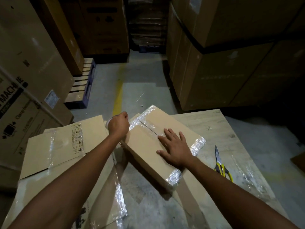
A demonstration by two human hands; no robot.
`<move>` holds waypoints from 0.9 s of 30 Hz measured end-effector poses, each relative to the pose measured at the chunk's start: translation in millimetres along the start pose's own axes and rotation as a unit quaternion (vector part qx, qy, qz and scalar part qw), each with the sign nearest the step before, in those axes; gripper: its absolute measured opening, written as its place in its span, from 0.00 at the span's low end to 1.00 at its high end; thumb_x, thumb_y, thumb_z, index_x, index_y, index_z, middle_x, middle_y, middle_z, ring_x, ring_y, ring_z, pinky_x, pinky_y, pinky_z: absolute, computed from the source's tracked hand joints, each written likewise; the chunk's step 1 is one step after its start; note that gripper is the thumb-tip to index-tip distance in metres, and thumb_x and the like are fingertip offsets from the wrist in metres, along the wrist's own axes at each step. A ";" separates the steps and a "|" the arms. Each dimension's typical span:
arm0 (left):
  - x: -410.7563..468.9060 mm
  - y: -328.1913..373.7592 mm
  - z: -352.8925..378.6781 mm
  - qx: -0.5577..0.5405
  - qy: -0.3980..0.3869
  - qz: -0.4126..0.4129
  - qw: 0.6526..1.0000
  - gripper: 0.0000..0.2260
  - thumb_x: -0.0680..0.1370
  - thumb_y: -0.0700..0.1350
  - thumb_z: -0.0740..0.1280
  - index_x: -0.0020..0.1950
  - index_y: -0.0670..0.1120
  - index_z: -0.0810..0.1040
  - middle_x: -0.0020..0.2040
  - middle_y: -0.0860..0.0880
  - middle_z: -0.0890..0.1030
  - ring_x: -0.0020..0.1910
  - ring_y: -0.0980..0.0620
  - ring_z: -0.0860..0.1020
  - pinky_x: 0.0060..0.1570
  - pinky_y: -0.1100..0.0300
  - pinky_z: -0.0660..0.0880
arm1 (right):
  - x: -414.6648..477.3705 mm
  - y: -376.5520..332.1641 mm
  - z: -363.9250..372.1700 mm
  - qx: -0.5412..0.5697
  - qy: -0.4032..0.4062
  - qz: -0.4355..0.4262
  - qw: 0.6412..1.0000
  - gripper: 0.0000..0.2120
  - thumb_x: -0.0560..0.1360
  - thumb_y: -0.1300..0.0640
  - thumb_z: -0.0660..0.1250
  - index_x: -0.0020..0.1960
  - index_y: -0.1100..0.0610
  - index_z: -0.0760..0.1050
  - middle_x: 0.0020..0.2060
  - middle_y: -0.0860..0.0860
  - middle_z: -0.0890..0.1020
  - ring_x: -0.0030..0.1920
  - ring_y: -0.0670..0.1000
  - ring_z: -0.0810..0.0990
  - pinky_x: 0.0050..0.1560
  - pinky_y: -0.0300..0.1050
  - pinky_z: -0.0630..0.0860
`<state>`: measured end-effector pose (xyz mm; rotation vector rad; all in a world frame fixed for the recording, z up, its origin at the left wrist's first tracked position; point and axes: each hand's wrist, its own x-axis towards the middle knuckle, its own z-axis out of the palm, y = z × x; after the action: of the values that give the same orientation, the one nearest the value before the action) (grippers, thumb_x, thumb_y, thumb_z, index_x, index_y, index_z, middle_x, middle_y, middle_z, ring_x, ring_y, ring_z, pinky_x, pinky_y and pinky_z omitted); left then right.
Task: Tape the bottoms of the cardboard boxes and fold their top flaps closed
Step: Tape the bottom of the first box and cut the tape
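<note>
A cardboard box (148,146) lies on the wooden table (231,133), its flap seam facing up with clear tape along the seam and shiny tape at its corners. My right hand (173,147) lies flat on the box with fingers spread, pressing beside the seam. At the box's far left end my left hand (118,123) is curled round a roll of clear tape (109,121), mostly hidden by the hand. A flattened cardboard box (62,146) with printed handling symbols and a tape strip lies to the left.
Yellow-handled scissors (220,162) lie on the table right of the box. More flat cardboard (105,200) with tape sits below my left arm. Large stacked cartons (222,63) stand right, others left (24,71), a wooden pallet (82,85) on the concrete floor.
</note>
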<state>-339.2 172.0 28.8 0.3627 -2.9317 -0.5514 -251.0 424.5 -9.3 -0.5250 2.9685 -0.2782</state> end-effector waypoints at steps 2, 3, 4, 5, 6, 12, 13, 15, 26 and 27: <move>-18.3 -8.4 -4.4 0.001 0.007 0.000 1.000 0.08 0.79 0.40 0.60 0.50 0.47 0.79 0.46 0.42 0.82 0.49 0.40 0.79 0.43 0.58 0.65 | -12.6 -10.5 -0.7 -0.015 -0.013 0.046 0.999 0.30 0.79 0.31 0.48 0.78 0.39 0.54 0.81 0.53 0.47 0.80 0.57 0.41 0.73 0.70 0.40; -26.5 -12.9 -5.4 0.000 0.012 0.004 1.000 0.08 0.79 0.40 0.61 0.48 0.47 0.79 0.45 0.43 0.82 0.47 0.40 0.80 0.42 0.58 0.65 | -20.5 -21.5 1.3 -0.009 -0.011 0.087 0.996 0.28 0.80 0.33 0.48 0.78 0.39 0.53 0.81 0.55 0.46 0.80 0.60 0.40 0.72 0.72 0.39; -33.1 -16.6 -6.3 0.001 0.016 0.005 1.000 0.07 0.78 0.40 0.61 0.47 0.47 0.79 0.43 0.43 0.82 0.46 0.41 0.80 0.41 0.59 0.64 | -27.0 -33.7 4.7 0.007 -0.001 0.133 0.991 0.27 0.81 0.35 0.49 0.78 0.39 0.52 0.81 0.56 0.46 0.79 0.62 0.39 0.71 0.73 0.40; -41.1 -20.8 -8.3 -0.003 0.019 0.002 1.000 0.07 0.78 0.40 0.61 0.47 0.46 0.78 0.43 0.43 0.82 0.45 0.41 0.80 0.40 0.59 0.63 | -35.2 -47.4 8.7 0.027 0.011 0.180 0.983 0.26 0.81 0.37 0.50 0.78 0.39 0.52 0.81 0.58 0.46 0.79 0.63 0.40 0.71 0.74 0.41; -48.9 -23.8 -10.9 -0.012 0.022 0.001 1.000 0.07 0.78 0.40 0.61 0.47 0.46 0.78 0.42 0.42 0.82 0.44 0.42 0.79 0.39 0.59 0.63 | -42.6 -59.5 12.5 0.044 0.020 0.218 0.975 0.26 0.82 0.38 0.50 0.79 0.40 0.52 0.80 0.58 0.47 0.79 0.64 0.40 0.72 0.74 0.42; -90.4 -35.6 -29.1 -0.042 0.010 -0.013 0.999 0.09 0.80 0.42 0.59 0.51 0.46 0.80 0.48 0.41 0.82 0.48 0.39 0.80 0.41 0.57 0.67 | -64.7 -64.9 22.9 0.051 0.037 0.213 0.975 0.25 0.83 0.41 0.47 0.80 0.42 0.52 0.81 0.58 0.47 0.80 0.62 0.41 0.74 0.70 0.39; -96.4 -36.9 -30.3 -0.050 0.006 -0.021 0.999 0.09 0.80 0.42 0.59 0.51 0.47 0.80 0.48 0.40 0.82 0.48 0.38 0.79 0.42 0.56 0.69 | -66.7 -59.7 23.1 0.050 0.037 0.201 0.978 0.25 0.83 0.41 0.47 0.80 0.41 0.52 0.81 0.57 0.48 0.80 0.62 0.41 0.74 0.70 0.39; -106.5 -38.1 -31.1 -0.062 0.003 -0.029 0.998 0.09 0.80 0.42 0.60 0.50 0.48 0.79 0.47 0.40 0.83 0.46 0.37 0.79 0.41 0.55 0.70 | -69.0 -48.8 22.1 0.045 0.038 0.184 0.981 0.25 0.83 0.40 0.47 0.79 0.41 0.54 0.81 0.56 0.49 0.80 0.60 0.42 0.75 0.69 0.40; -125.7 -28.5 -36.0 -0.106 -0.045 -0.090 0.989 0.08 0.78 0.42 0.61 0.43 0.51 0.76 0.40 0.47 0.78 0.40 0.43 0.74 0.37 0.58 0.67 | -66.9 -3.2 11.5 -0.003 0.017 0.106 0.994 0.28 0.81 0.33 0.45 0.79 0.39 0.54 0.81 0.54 0.50 0.80 0.57 0.44 0.76 0.67 0.42; -127.3 -27.0 -35.7 -0.108 -0.048 -0.090 0.989 0.08 0.78 0.42 0.61 0.43 0.51 0.76 0.40 0.47 0.79 0.40 0.43 0.74 0.37 0.58 0.67 | -67.1 0.9 10.4 -0.004 0.017 0.101 0.995 0.28 0.81 0.34 0.45 0.79 0.39 0.54 0.81 0.54 0.50 0.80 0.57 0.44 0.76 0.66 0.42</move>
<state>-204.8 168.4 40.4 0.5916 -2.9057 -0.9261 -187.1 447.1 -14.3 -0.2201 3.0246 -0.2575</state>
